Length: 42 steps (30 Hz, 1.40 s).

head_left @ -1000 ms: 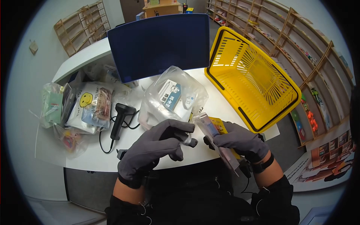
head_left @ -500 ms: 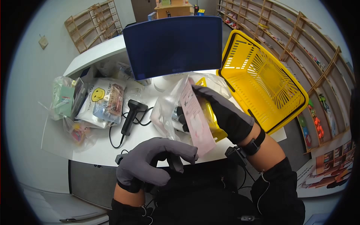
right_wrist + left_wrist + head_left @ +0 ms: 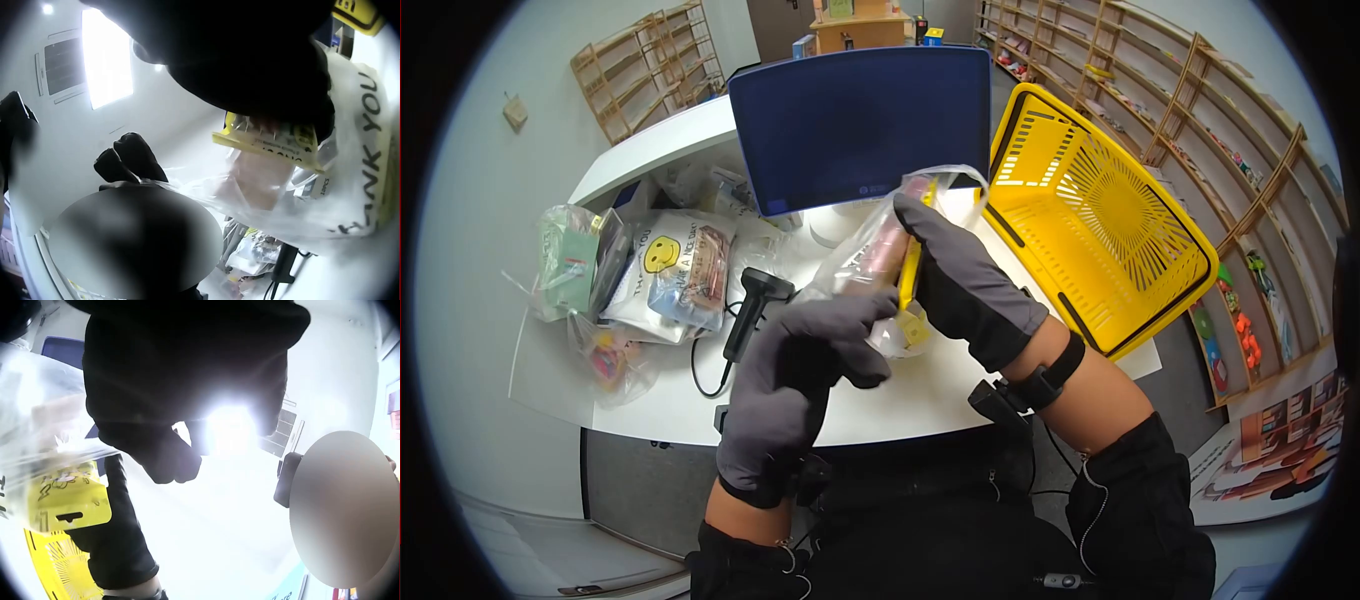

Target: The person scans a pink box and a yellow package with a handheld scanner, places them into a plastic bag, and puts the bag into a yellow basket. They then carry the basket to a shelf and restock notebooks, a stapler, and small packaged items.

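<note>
White counter [image 3: 930, 398], yellow package [image 3: 75, 499] (partly hidden).

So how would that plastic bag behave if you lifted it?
The plastic bag would likely be floppy, since its film is creased. It looks light itself, being thin and see-through; the pink package seen through it could make it sag.

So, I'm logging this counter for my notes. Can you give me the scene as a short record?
Right hand: holds yellow pack
Pink pack: beside yellow pack, seen through plastic
Left hand: at the bag, grip unclear
Scanner: lying on table, black
Basket: yellow, right of bag
Screen: dark, behind bag
</note>
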{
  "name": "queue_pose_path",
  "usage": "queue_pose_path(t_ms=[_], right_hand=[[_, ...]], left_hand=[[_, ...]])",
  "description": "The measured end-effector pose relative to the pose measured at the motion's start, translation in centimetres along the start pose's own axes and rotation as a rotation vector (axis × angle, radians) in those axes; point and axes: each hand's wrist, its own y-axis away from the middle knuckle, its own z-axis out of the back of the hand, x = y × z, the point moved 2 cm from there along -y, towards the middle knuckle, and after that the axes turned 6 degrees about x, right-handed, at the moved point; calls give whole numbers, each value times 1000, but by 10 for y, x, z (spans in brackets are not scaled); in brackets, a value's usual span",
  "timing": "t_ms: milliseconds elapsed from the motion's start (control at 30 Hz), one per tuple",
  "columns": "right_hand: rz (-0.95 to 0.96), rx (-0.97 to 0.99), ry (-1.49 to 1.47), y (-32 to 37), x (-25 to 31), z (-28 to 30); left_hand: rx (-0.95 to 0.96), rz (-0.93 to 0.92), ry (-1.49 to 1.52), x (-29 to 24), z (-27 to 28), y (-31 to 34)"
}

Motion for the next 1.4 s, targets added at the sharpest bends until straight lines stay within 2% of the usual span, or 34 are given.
queue_pose_path(t_ms=[33, 133, 233, 300, 400, 433, 533, 567, 633, 667, 767, 833, 900, 933, 1000, 1033, 1100, 1133, 1233, 1267, 1333, 1367, 1400], right_hand=[[0, 2, -1, 2, 3, -2], [47, -144, 969, 10, 17, 1], [148, -36, 1132, 23, 23, -1], [203, 17, 1213, 32, 24, 3], [436, 60, 1653, 43, 25, 11], [437, 64, 1655, 48, 30, 12], [924, -58, 1603, 74, 55, 8], [921, -58, 1605, 71, 55, 12], [880, -280, 1633, 56, 61, 27], [860, -399, 1648, 55, 67, 32], [886, -506, 1846, 92, 103, 35], [1111, -695, 2023, 121, 146, 45], [960, -1068, 2339, 153, 184, 74], [948, -1074, 2348, 166, 199, 90], [572, -1016, 2159, 186, 220, 123], [568, -1019, 2160, 193, 227, 127], [199, -1074, 1767, 200, 238, 137], [194, -1070, 1769, 201, 245, 134], [-79, -1059, 1781, 198, 260, 132], [-103, -1044, 1786, 197, 265, 144], [46, -954, 1725, 195, 283, 168], [32, -949, 1732, 192, 293, 168], [-96, -987, 1712, 190, 306, 164]], left_hand=[[-57, -54, -15, -2, 3, 0], [-174, -166, -48, -6, 8, -4], [-408, -324, 62, -10, 10, -13], [-431, -324, 0, -10, 15, -13], [-474, -329, -129, -11, 22, -14], [-487, -328, -213, -12, 22, -14], [-525, -311, -460, -12, 19, -13], [-535, -303, -542, -13, 16, -13], [-541, -289, -705, -15, 12, -17], [-529, -292, -696, -16, 13, -16], [-346, -150, -188, -17, 29, -5], [-337, -123, -226, -21, 28, -4], [-371, -79, -342, -27, 28, -5], [-365, -73, -332, -26, 31, -7], [-286, -121, -320, -24, 36, -10], [-246, -152, -318, -25, 38, -13], [-255, -104, -315, -27, 43, -16], [-266, -56, -314, -29, 46, -18], [-311, 26, -298, -32, 47, -27], [-332, 47, -289, -31, 46, -30], [-367, 82, -272, -26, 55, -31], [-304, 103, -231, -24, 61, -27], [-238, 119, -189, -23, 68, -27]])
